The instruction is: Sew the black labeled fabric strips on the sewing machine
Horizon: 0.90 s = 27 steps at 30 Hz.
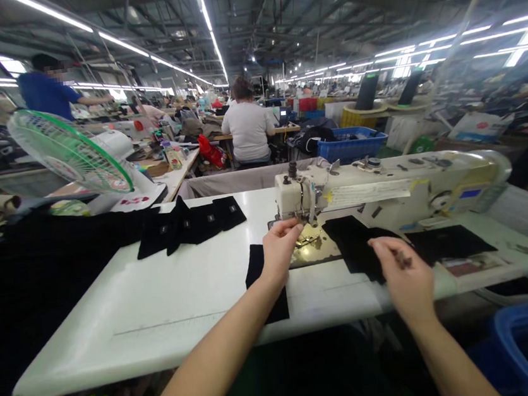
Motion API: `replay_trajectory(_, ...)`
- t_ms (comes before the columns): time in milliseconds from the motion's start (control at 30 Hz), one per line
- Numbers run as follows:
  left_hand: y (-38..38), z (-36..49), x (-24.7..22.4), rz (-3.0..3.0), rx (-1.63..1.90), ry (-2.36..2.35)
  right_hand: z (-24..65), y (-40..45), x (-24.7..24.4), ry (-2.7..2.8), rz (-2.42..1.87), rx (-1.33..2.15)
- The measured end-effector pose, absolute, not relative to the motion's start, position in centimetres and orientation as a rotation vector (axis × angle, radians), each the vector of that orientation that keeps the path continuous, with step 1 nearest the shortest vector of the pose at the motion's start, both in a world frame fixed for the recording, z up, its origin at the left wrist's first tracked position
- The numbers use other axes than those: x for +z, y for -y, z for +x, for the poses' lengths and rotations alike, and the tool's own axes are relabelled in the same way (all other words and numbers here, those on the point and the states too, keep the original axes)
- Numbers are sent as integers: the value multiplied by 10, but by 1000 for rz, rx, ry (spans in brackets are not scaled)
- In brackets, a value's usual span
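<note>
My left hand (281, 247) is beside the needle area of the white sewing machine (358, 187), thumb and fingertips pinched together; whatever they hold is too small to make out. My right hand (405, 274) is over the right part of the table, its thumb and index finger at the edge of a black fabric piece (352, 245). Something small and dark sits among its curled fingers. Another black piece (255, 266) lies partly beneath my left wrist. Several black pieces with small pale labels (200, 221) overlap at the table's back left.
Dark cloth (62, 265) is heaped left of the white table (170, 297). A green-rimmed fan (72, 153) stands behind it. One more black piece (450, 241) lies right, above a blue bin (524, 346). A person in white (249, 130) sits ahead.
</note>
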<state>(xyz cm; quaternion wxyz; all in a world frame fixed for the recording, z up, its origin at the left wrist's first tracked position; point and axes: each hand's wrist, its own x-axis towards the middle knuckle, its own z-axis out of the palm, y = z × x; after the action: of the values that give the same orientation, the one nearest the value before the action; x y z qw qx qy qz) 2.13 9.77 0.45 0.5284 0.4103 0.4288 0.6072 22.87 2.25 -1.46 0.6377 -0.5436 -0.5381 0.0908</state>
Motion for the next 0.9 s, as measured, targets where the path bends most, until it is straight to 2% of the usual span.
replay_trajectory(167,-96,29,14,907,1427,-937,202,-4,-34,1363,-1191,345)
replay_trajectory(333,-91,28,21,867,1353,-864,193,1,-36,1418,-1146,337)
replay_trajectory(667,-94,4,-1,1062,1254,-1040,189,0,-34,1452,-1126,362)
replay_trajectory(800,-86,-9,-8,1204,1212,-1085,181,-10,-38,1458,-1136,479)
replay_trajectory(900,-71,-18,-15,1443,1085,-1064,169,-20,-35,1404,-1162,700)
